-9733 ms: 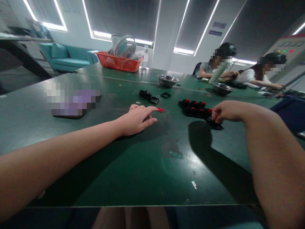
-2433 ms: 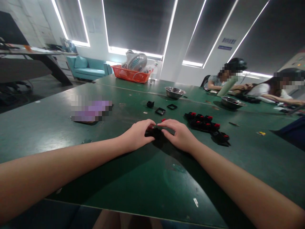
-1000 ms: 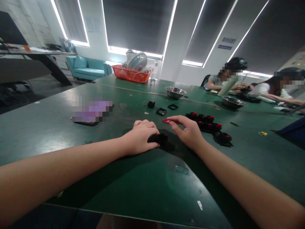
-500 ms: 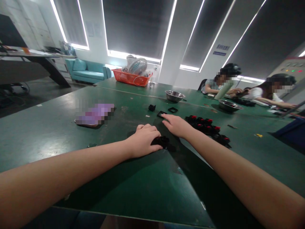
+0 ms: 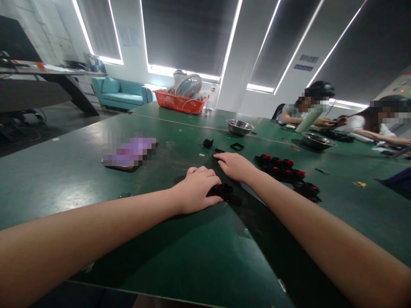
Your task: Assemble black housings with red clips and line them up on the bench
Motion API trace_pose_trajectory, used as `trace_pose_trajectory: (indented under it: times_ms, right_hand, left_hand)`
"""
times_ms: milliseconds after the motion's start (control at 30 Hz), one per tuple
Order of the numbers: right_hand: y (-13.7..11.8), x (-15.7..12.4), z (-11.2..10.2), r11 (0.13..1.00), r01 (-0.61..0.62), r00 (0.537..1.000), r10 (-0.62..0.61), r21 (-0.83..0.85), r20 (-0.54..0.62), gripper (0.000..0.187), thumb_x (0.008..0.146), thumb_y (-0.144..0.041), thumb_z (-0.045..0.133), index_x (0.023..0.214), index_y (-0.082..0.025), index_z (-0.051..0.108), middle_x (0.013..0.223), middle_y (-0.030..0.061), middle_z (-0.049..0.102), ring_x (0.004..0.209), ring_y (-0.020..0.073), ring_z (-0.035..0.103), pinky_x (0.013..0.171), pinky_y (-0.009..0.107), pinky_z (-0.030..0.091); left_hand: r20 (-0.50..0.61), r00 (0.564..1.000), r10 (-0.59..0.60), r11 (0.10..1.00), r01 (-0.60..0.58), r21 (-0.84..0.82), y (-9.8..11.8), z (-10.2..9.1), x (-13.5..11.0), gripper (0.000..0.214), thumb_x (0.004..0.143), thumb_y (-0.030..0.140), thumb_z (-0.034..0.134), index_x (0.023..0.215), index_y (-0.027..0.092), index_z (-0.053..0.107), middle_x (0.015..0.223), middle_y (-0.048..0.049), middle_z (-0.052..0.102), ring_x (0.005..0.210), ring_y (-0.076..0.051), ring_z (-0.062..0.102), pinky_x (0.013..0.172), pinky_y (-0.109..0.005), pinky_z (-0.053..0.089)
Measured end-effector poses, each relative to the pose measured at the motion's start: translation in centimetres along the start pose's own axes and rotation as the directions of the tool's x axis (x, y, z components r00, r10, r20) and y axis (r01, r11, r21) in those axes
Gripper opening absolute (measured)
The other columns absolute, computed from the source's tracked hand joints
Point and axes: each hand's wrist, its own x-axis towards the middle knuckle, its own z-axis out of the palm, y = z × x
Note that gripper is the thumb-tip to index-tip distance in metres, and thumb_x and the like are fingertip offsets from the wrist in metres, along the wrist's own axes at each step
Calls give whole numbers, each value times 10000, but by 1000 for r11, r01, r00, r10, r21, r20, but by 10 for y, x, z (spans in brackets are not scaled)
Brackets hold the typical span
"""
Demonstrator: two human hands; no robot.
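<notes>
My left hand (image 5: 199, 188) rests on the green table (image 5: 80, 179), its fingers curled round a small black plastic part (image 5: 222, 191). My right hand (image 5: 236, 166) reaches forward past it, palm down and fingers stretched out flat. Its fingertips touch the table beside a thin black frame (image 5: 219, 150); what lies under the palm is hidden. A cluster of black parts with red buttons (image 5: 284, 169) lies just right of my right hand.
Another black block (image 5: 208, 143) and a second black frame (image 5: 236, 146) lie farther back. Two steel bowls (image 5: 239, 127) (image 5: 315, 141), an orange basket (image 5: 180, 101) holding a fan, and a blurred purple object (image 5: 128, 152) are on the table. Two people work at the far right.
My right hand, which pinched a red piece a second ago, has moved forward and flattened beside the black frame; the red piece no longer shows. My left hand stays on the black part.
</notes>
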Motion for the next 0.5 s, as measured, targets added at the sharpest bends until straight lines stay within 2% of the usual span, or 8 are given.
trace_pose_trajectory:
  times_ms: [500]
  right_hand:
    - [-10,-20,-12,989,123,992,-124,85,-1,444,907,-159,460,1332,-104,578,1364,124,606,1236,247,570,1067,364,418]
  left_hand:
    - [3,1000,-6,1000,6,31,0,1,1,280,888,394,600,1069,183,635,1165,-92,624,1131,-295,523,956,-481,379]
